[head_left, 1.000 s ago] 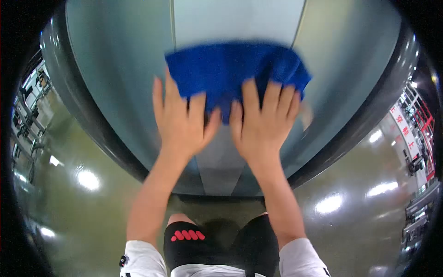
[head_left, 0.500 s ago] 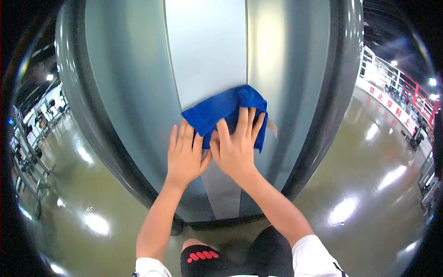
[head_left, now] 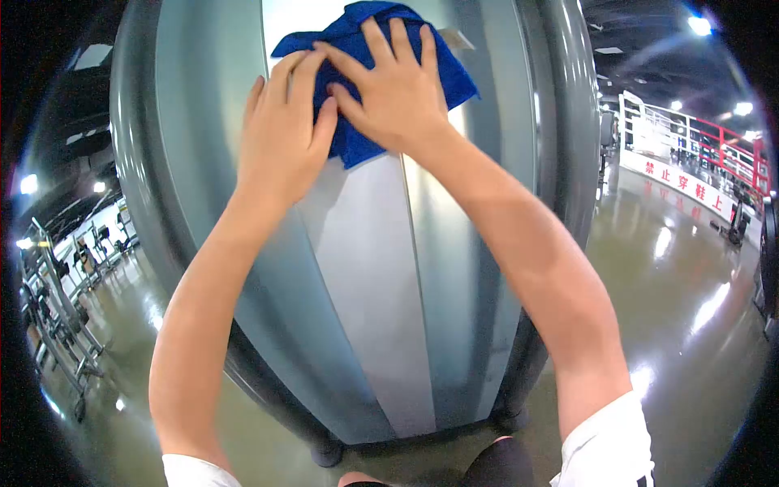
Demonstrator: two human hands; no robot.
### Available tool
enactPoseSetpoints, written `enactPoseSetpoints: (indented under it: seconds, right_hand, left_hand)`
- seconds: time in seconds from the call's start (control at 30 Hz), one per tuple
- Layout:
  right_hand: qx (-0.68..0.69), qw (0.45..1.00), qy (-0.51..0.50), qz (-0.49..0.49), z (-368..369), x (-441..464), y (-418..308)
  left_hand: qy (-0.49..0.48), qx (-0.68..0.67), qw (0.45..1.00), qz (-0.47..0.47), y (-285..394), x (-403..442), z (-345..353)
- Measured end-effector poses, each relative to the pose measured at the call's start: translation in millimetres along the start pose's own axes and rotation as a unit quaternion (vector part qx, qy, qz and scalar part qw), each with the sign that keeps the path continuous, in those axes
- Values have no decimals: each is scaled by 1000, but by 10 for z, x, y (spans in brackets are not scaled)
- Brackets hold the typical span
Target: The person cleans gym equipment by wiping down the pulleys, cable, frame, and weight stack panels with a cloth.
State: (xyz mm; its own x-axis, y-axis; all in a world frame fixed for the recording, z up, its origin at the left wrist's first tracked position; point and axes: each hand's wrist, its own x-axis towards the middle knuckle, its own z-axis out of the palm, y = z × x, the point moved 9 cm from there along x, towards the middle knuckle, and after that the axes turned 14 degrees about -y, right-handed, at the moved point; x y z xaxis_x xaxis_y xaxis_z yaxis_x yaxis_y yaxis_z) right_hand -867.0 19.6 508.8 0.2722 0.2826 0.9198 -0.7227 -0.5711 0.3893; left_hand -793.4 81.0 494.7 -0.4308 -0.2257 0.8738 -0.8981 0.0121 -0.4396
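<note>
A crumpled blue cloth lies against the upper part of a tall grey panel with a lighter middle strip. My right hand presses flat on the cloth, its fingers spread. Beside it on the left, my left hand has its fingers apart, with the fingertips and thumb at the cloth's left edge. Neither hand is closed round the cloth. The two hands are close together near the cloth's middle. Part of the cloth is hidden under the fingers.
Dark rounded posts frame the panel on both sides. Gym machines stand on the shiny floor at the far left. A ring with red and white rails and a lettered banner is at the right.
Both hands and the blue cloth have moved up the panel, with the arms stretched further. The view has tilted up, showing more of the room. The cloth is more bunched than before.
</note>
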Motion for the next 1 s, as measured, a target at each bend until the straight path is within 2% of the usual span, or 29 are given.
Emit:
enactPoseSetpoints:
  seconds: [0.03, 0.07, 0.2, 0.43, 0.5, 0.57, 0.63, 0.7, 0.83, 0.87, 0.93, 1.0]
  right_hand:
    - [-11, 1000, 9, 1, -5, 29, 52]
    - [-31, 1000, -6, 2, 8, 24, 58]
    - [1, 1000, 19, 21, -16, 11, 73]
    - [-16, 988, 23, 150, -78, -368, 186]
    - [-38, 981, 7, 191, -119, -614, 227]
    - [-61, 968, -13, 242, -173, -896, 291]
    - [-76, 962, -48, 256, -176, -1137, 374]
    - [-90, 960, -62, 257, -186, -1256, 539]
    - [-105, 943, -7, 316, -178, -1149, 946]
    - [-132, 937, -20, 323, -134, -1043, 982]
    - [-120, 948, -9, 294, -109, -819, 943]
    - [-122, 963, -2, 241, -47, -681, 797]
  left_hand:
    - [26, -3, 1000, 14, 4, -5, 88]
    - [20, 66, 997, -17, 11, -26, 231]
    - [16, 71, 996, -60, 20, -80, 371]
    - [-22, 96, 989, -107, 273, -324, 423]
    - [-63, 44, 996, -53, 447, -348, 476]
    - [-66, 12, 997, -49, 536, -414, 478]
    - [-130, -26, 991, 18, 678, -466, 561]
    - [-141, -28, 989, 28, 638, -508, 549]
    - [-141, -63, 988, 26, 379, -573, 531]
    - [-139, -68, 987, 47, 397, -595, 526]
    - [-138, -69, 986, 69, 389, -617, 528]
    - [-107, -150, 977, 108, 393, -645, 453]
